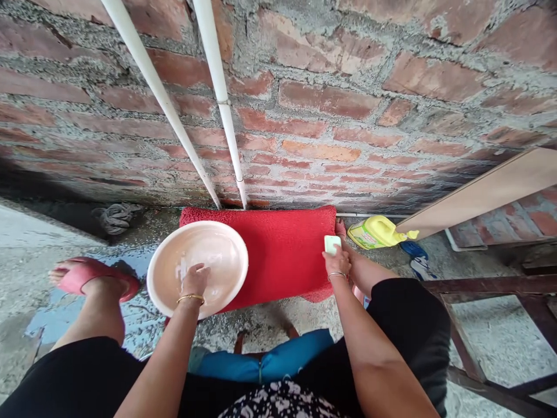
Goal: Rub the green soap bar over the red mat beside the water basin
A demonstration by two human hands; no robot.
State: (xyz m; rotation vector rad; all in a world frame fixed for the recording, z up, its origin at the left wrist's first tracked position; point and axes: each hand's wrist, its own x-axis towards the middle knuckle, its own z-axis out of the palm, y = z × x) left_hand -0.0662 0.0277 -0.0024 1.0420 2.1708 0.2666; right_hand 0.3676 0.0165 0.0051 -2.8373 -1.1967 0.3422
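Observation:
A wide pale pink basin [153, 278] with water in it rests on the left part of a red mat [278, 249]. My left hand [194, 280], with a gold bangle at the wrist, is inside the basin at the water. Its fingers are loosely spread, and I see nothing in them. Over the mat's right end, my right hand [338, 261] is closed on a pale green bar [332, 242] that looks like soap. My fingers cover its near part, and whether it touches the mat I cannot tell.
A yellow jug [374, 232] lies beside the mat's right end. White pipes [223, 104] run down the brick wall. A grey rag [117, 217] lies at left, near wet floor. A dark wooden frame [472, 354] stands at right, and a blue-and-white slipper [418, 261] lies behind it.

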